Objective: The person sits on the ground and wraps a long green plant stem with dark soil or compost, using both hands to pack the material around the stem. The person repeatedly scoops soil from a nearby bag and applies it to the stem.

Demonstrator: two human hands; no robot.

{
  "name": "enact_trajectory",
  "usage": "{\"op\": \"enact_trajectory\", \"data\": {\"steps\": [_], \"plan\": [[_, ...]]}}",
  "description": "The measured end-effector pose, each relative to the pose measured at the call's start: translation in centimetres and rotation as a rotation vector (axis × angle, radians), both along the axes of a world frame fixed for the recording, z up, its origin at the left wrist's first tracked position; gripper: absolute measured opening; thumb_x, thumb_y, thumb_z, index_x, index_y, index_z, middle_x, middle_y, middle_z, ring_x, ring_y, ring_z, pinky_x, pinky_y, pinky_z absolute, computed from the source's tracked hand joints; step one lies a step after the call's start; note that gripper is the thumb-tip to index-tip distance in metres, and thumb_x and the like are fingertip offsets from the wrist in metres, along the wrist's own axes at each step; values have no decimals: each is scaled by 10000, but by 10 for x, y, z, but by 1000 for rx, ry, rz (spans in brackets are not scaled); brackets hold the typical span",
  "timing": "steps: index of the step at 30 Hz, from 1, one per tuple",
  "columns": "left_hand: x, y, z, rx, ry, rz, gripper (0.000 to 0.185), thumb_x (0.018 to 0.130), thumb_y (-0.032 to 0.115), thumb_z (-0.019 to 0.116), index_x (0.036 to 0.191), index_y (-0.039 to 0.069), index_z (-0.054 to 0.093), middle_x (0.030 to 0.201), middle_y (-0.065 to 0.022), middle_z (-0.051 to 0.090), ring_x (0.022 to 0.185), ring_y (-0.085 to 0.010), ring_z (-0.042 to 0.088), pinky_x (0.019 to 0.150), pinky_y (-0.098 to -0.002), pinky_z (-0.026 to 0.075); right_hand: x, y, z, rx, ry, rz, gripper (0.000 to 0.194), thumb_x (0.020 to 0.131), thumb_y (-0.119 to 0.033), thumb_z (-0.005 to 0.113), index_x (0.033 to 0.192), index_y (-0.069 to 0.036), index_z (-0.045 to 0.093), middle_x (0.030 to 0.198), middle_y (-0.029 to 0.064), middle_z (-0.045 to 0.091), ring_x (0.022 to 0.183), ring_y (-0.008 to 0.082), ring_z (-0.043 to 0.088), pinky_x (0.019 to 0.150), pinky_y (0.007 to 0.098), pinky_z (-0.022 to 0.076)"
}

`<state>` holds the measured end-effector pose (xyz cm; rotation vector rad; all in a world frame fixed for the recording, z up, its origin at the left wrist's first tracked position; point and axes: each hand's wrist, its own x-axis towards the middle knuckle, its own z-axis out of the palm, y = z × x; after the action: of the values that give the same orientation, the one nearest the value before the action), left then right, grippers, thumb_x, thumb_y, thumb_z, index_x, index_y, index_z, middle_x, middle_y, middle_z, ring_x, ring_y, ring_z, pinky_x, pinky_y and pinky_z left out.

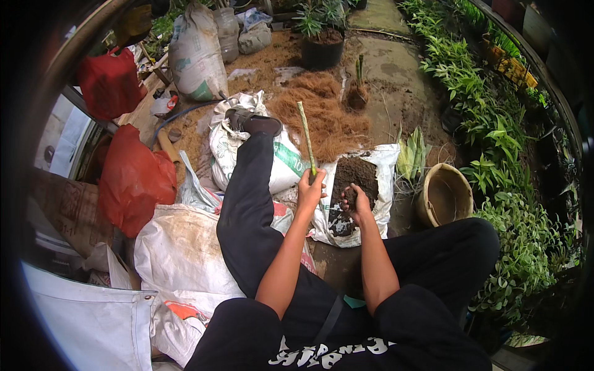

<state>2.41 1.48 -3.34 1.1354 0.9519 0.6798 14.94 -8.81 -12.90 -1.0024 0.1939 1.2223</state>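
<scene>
My left hand [310, 192] grips a bare green plant stem [305, 132] near its lower end. The stem points up and away from me, over loose brown coconut fibre [320, 109]. Low over an open white sack [388, 171], my right hand [362, 206] is cupped around a clump of dark soil [351, 197]. More dark soil [355, 169] fills the sack's opening. Behind the fibre stands a root ball wrapped in fibre [357, 97], with short green stems rising from it.
An empty-looking tan plastic pot [445, 195] stands right of the sack, beside some pale cut leaves [412, 155]. A potted plant in a black pot [322, 51] is at the back. Full sacks [197, 55] and red plastic bags [134, 181] lie left. Leafy plants [492, 134] line the right.
</scene>
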Motion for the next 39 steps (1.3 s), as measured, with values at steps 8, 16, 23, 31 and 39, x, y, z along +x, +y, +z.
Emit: {"op": "enact_trajectory", "data": {"steps": [8,16,23,31,39], "plan": [[4,-2,-21,176,106,-274,371,768,263,806,1023,74,615,871,-4,657,683,-82,592,519,-238,485,6,4,31,-9,-125,81,259,966,-334,494,857,-100,519,680,31,536,473,100,424,398,213,305],[17,-11,-30,244,83,-234,361,738,249,838,963,58,630,805,2,661,601,-70,583,503,-219,453,-3,8,62,-60,-470,220,390,992,-347,451,1057,-51,697,574,-29,494,454,65,406,398,235,300],[21,-11,-29,216,41,-157,278,759,197,817,852,61,593,707,11,590,565,-71,540,463,-238,459,-1,9,52,-118,-538,233,440,978,-434,486,1002,-36,672,577,-21,493,467,75,430,418,250,320],[29,-2,-30,171,-43,-110,274,748,183,825,841,79,589,752,1,611,616,-84,577,488,-237,502,3,-4,46,-71,-321,147,413,970,-431,502,927,-36,617,655,0,513,486,95,429,420,242,316],[43,-7,-23,130,-57,-204,281,766,187,813,886,80,583,736,-4,621,607,-96,600,477,-237,487,-1,-3,46,-59,-234,85,590,961,-610,383,1020,-56,578,688,4,521,547,93,439,456,223,324]]}}
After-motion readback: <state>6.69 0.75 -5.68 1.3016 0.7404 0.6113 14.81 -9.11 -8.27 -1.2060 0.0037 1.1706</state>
